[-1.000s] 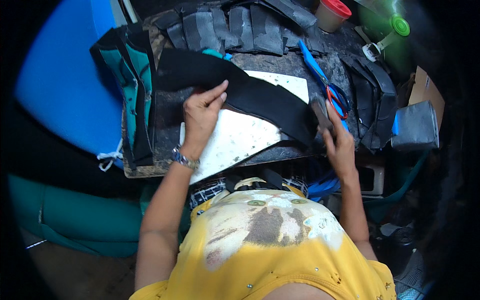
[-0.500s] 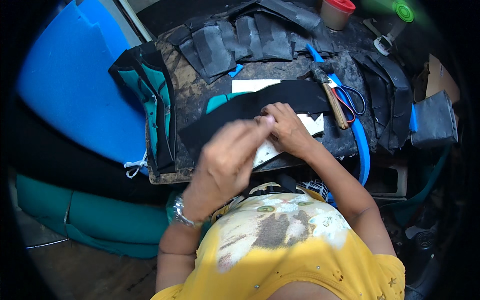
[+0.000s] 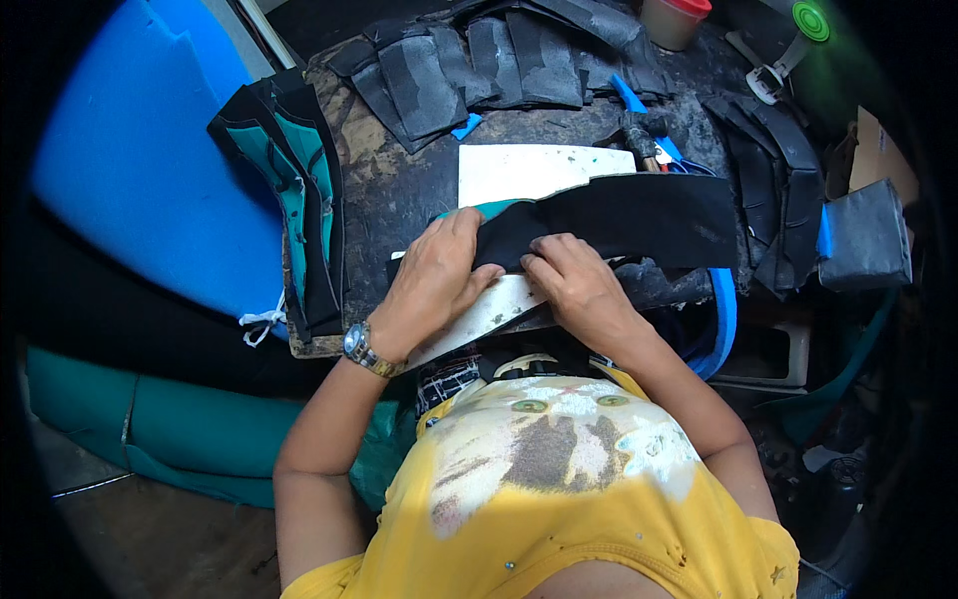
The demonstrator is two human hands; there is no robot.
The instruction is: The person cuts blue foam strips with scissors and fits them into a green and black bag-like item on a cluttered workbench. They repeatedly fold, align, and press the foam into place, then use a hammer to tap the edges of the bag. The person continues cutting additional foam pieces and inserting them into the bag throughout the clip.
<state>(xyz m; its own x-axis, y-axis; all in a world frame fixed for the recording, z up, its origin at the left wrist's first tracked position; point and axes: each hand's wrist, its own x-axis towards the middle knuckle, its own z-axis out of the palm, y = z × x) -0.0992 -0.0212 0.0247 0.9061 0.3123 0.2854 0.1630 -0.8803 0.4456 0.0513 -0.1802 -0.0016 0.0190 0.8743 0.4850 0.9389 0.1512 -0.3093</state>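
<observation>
Both my hands rest on a long black strip (image 3: 619,220) of rubbery sheet that lies across a white board (image 3: 529,170) on the counter (image 3: 399,190). My left hand (image 3: 434,275) lies flat, fingers spread, pressing the strip's left end, where a teal underside (image 3: 479,210) shows at a turned-up corner. My right hand (image 3: 574,285) is curled, its fingertips pinching the strip's near edge just beside the left hand.

The strip's long axis runs left to right, tilting slightly away toward the right; its broader end points right, near the scissors (image 3: 664,155).

As to progress, I judge the work partly done: a row of black pieces (image 3: 499,65) lies stacked at the far side, a teal-and-black bundle (image 3: 299,190) at the left, more black pieces (image 3: 773,170) at the right. This strip appears in mid-handling, with its left corner not yet laid flat.
</observation>
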